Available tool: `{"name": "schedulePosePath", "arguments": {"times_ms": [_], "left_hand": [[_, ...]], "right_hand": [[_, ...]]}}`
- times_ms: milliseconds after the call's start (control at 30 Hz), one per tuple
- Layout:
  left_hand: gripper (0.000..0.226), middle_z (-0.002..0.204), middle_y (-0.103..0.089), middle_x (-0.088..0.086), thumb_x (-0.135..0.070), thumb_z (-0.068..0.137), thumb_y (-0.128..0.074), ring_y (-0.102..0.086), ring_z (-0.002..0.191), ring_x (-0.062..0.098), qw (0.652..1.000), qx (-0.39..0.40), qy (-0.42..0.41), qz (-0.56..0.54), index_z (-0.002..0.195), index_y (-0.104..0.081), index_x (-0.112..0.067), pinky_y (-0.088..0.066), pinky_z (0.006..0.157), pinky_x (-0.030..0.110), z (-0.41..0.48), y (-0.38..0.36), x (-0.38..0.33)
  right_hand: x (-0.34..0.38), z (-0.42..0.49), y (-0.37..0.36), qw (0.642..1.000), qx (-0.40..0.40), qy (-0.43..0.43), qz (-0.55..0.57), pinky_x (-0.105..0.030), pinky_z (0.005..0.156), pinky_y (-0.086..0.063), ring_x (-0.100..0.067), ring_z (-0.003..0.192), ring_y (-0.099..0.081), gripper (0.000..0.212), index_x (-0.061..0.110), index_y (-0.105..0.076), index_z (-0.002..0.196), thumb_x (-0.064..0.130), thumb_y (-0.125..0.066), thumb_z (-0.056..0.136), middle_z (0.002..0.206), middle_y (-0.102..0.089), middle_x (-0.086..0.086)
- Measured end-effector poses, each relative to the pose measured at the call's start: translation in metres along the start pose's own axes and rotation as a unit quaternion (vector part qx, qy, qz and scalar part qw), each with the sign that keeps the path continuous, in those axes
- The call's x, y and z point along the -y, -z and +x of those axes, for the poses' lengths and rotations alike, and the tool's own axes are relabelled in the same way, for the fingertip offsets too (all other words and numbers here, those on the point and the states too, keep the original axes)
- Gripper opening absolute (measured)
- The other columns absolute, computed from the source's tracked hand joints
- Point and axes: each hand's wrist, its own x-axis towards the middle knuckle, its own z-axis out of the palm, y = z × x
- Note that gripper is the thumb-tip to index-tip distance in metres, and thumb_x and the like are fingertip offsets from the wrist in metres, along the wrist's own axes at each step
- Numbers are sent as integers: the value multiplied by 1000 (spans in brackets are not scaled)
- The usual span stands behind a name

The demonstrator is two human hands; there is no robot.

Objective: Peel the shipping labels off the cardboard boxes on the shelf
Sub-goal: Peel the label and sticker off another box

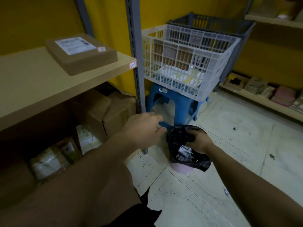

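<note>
Left hand (144,126): yours, reaching out just left of the bin, fingers loosely bent, nothing seen in them.
Right hand (199,142): yours, fingers curled over the rim of the black bag (178,136), gripping it.
Pink bin (180,168): on the floor, lined by the bag, paper scraps (184,153) inside.
Cardboard box (85,61): flat on the shelf (32,82), well apart from both hands.
Shipping label (75,45): white, stuck on the box's top face.

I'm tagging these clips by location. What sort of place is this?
Probably a small parcel stockroom: a labelled cardboard box on a numbered shelf, more boxes below, and a white plastic crate.
</note>
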Motion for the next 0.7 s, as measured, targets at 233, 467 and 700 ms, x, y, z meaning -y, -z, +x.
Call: {"name": "schedulePosePath", "arguments": {"times_ms": [233,467,700], "left_hand": [[34,116,-60,-2,-43,97,-50,-56,99,15,998,-55,28,12,124,-58,-23,-50,78,32,-10,17,10],[32,120,-60,-8,-40,95,-54,-54,111,12,978,-203,41,25,124,-57,-28,-43,87,27,-54,92,25],[34,125,-60,-2,-37,93,-54,-49,118,21,936,-313,133,89,125,-58,-26,-39,94,35,-133,162,68]], "right_hand": [[70,-40,39,983,-103,153,-9,-44,106,-37,-31,133,-36,64,25,-38,144,41,-62,86,146,-36,-10],[180,-121,112,897,-252,359,57,-38,113,-30,-17,138,-30,62,27,-36,145,36,-61,88,150,-34,3],[285,-169,132,829,-280,480,67,-35,110,-34,-16,133,-37,58,25,-42,141,32,-62,87,142,-43,4]]}}
